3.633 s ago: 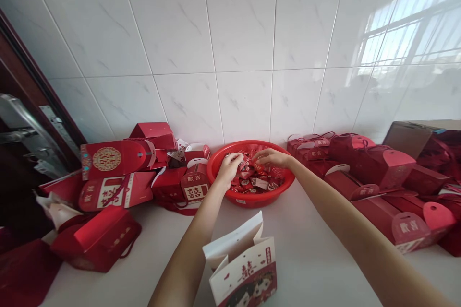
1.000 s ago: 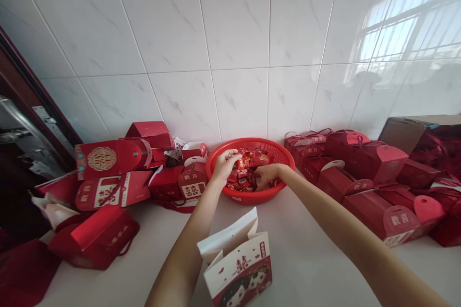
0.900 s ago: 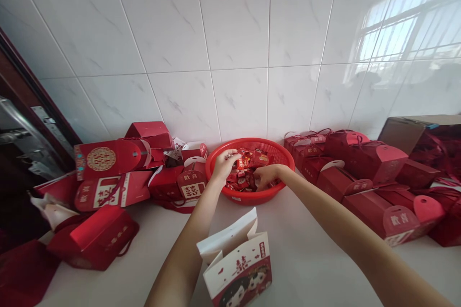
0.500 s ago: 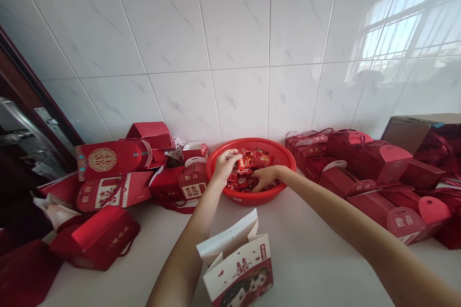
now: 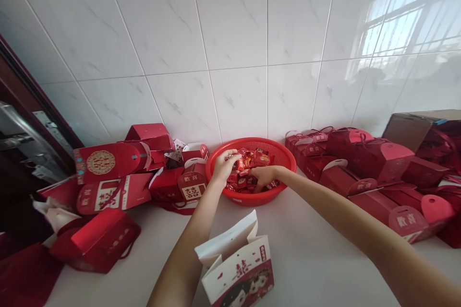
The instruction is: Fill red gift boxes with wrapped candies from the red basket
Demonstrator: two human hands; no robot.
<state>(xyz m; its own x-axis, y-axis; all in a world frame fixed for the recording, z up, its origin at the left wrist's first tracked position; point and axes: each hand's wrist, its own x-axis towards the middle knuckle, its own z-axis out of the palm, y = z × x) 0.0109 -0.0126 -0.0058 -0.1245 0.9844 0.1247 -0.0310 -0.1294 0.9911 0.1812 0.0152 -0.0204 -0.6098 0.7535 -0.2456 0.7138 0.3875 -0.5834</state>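
A red plastic basket (image 5: 288,153) stands against the tiled wall, with red wrapped candies (image 5: 260,157) inside. At the basket's left side my left hand (image 5: 225,165) is closed around small wrapped candies, partly hidden by its fingers. My right hand (image 5: 264,176) reaches into the candies from the right, its fingers pointing down among them; what its fingertips touch is hidden. Nearer to me, between my forearms, an open white and red paper bag (image 5: 239,264) stands upright, printed with two cartoon figures.
Red gift boxes (image 5: 104,240) are piled at the left, beside a dark door frame with a metal handle (image 5: 21,127). More red boxes (image 5: 374,153) lie at the right, near a cardboard box (image 5: 408,129). White tiles (image 5: 237,100) rise behind.
My right hand has shifted slightly within the candies, its fingers now pointing more steeply down. My left hand stays nearly in place at the basket's left side.
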